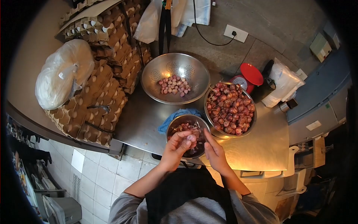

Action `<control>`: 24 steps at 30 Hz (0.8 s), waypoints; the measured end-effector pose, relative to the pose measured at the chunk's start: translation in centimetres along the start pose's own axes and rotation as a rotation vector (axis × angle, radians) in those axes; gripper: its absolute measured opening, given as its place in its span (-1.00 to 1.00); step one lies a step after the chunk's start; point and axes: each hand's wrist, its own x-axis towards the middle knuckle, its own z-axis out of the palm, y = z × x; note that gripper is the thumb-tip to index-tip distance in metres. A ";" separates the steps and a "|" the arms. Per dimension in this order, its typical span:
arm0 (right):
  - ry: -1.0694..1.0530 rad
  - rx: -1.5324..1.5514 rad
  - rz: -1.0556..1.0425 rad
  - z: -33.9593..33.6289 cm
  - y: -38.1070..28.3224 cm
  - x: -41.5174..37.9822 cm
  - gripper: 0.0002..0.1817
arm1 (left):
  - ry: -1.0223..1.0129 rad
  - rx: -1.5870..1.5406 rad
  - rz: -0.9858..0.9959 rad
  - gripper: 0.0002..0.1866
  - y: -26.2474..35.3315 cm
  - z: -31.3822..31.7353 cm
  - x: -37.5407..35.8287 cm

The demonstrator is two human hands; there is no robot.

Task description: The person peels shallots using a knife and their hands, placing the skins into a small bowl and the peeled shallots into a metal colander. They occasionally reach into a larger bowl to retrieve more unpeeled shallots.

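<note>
My left hand (174,149) is closed on a peeled shallot (191,138), held over a small steel bowl (168,131). Reddish skins and scraps lie in that bowl. Facing it, my right hand (216,154) is curled with the index finger stretched forward, along what looks like a small knife (201,131); its blade is blurred and its handle hidden. Beyond the hands, a large steel colander (151,80) holds several peeled shallots (174,85). To the right stands a deep steel bowl (255,118) heaped with unpeeled shallots (230,108).
A blue cloth (166,122) lies under and behind the small bowl on the steel table (261,149). Stacked egg trays (93,112) and a white plastic bag (65,74) crowd the left side. A red scale (251,74) stands behind the shallots, near a wall socket (235,33).
</note>
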 end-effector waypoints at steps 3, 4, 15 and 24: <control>-0.123 0.205 0.101 0.1 -0.3 -0.7 -0.53 | 0.025 0.161 0.031 -0.74 -0.5 -0.5 0.2; -0.136 0.238 0.127 0.3 -0.3 -0.7 -0.53 | 0.022 0.178 0.018 -0.72 -0.5 -0.6 0.2; -0.048 0.286 0.206 -0.5 0.7 -1.1 -0.50 | 0.177 0.382 0.143 -0.67 3.0 -1.4 6.0; -0.073 0.257 0.231 -0.7 1.9 -2.9 -0.54 | -0.023 0.873 0.481 -0.87 2.3 -0.3 18.6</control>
